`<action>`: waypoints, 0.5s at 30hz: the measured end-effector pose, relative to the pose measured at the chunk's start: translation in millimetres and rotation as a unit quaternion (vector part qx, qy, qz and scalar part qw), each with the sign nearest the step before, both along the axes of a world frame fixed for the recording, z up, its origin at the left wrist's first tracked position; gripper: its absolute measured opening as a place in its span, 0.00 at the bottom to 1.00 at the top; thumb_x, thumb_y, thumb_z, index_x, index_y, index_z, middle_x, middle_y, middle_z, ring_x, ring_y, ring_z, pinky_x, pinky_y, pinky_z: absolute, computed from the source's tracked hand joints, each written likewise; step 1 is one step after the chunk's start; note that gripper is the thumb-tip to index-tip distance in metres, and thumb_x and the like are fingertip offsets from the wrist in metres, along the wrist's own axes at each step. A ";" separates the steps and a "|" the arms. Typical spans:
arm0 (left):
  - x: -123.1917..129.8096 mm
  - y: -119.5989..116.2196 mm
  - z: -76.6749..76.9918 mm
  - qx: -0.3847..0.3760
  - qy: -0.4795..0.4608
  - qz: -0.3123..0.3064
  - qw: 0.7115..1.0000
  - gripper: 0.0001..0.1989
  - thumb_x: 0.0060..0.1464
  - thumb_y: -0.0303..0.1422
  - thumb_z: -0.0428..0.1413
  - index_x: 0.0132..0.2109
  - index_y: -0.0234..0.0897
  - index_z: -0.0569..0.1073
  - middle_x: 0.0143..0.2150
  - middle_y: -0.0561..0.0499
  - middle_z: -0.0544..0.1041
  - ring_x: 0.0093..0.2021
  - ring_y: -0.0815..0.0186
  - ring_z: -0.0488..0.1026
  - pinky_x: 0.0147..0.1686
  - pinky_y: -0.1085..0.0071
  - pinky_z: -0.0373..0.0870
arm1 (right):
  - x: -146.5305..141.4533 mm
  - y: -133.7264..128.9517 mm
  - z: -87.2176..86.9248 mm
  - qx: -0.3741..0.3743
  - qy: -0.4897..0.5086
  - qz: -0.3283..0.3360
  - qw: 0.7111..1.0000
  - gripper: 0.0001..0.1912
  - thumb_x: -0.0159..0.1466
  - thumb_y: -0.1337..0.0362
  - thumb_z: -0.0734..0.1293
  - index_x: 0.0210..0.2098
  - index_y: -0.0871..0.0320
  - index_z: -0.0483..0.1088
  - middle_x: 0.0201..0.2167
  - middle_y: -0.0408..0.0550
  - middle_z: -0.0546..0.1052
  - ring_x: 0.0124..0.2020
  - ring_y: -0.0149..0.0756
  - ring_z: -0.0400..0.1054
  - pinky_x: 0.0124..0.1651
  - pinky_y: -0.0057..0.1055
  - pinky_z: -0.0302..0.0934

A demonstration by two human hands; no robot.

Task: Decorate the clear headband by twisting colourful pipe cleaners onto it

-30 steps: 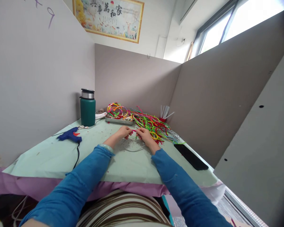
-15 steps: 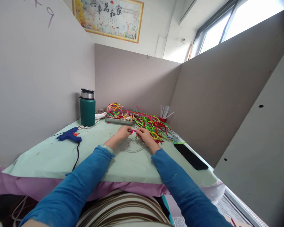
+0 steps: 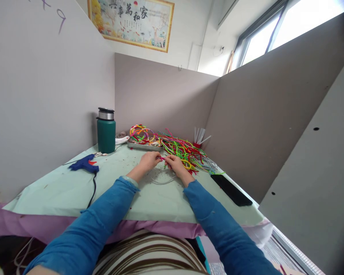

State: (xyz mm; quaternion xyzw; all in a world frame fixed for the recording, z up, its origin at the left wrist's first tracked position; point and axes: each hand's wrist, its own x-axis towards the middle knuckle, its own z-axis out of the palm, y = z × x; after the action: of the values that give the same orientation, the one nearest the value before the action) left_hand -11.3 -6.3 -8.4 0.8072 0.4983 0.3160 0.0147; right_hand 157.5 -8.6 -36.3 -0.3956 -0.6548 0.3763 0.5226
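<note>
Over the middle of the table, my left hand (image 3: 150, 160) and my right hand (image 3: 174, 163) meet almost fingertip to fingertip. Each is closed in a pinch on a short pink pipe cleaner (image 3: 162, 158) that spans the small gap between them. A bit of green shows just under my right fingertips. Below the hands curves a thin whitish hoop (image 3: 164, 183); whether it joins the pink piece is hidden. Right behind my right hand spreads a pile of coloured pipe cleaners (image 3: 183, 149).
A metal tray (image 3: 145, 147) with colourful rings stands at the back. On the left are a green bottle (image 3: 106, 133) and a blue glue gun (image 3: 85, 164) with a black cord. White sticks (image 3: 200, 135) stand back right. A black phone-like slab (image 3: 231, 190) lies on the right.
My left fingers have shifted slightly and turned around the pink pipe cleaner. My right hand stays nearly still.
</note>
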 end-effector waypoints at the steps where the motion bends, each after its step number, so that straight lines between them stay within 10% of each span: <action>1: -0.1 0.7 -0.2 -0.001 -0.003 -0.001 1.000 0.12 0.53 0.38 0.56 0.40 0.38 0.79 0.36 0.45 0.79 0.37 0.61 0.72 0.36 0.71 0.63 | -0.1 -0.2 0.2 0.000 0.000 -0.001 1.000 0.16 0.54 0.52 0.67 0.25 0.59 0.66 0.19 0.40 0.69 0.15 0.23 0.54 0.18 0.23 0.47; 8: -0.5 8.2 -1.5 -0.028 -0.075 -0.012 0.997 0.12 0.52 0.40 0.55 0.33 0.37 0.79 0.30 0.49 0.78 0.30 0.66 0.70 0.31 0.74 0.61 | 0.0 -0.9 1.3 -0.003 0.005 0.010 1.000 0.16 0.54 0.52 0.67 0.26 0.60 0.67 0.20 0.40 0.70 0.15 0.22 0.53 0.18 0.23 0.46; 15: -2.9 10.5 -1.4 -0.213 -0.214 -0.029 0.953 0.13 0.46 0.41 0.60 0.29 0.33 0.76 0.21 0.53 0.73 0.16 0.74 0.62 0.19 0.75 0.57 | 0.8 1.0 -1.1 0.013 -0.009 0.024 1.000 0.16 0.54 0.51 0.67 0.25 0.60 0.67 0.20 0.40 0.70 0.16 0.24 0.54 0.19 0.25 0.47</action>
State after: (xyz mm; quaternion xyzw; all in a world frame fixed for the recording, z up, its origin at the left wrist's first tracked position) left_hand -14.2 4.2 -9.8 0.7130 0.5151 0.3678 0.3017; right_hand 158.3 -7.6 -37.5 -0.3763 -0.6737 0.3770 0.5122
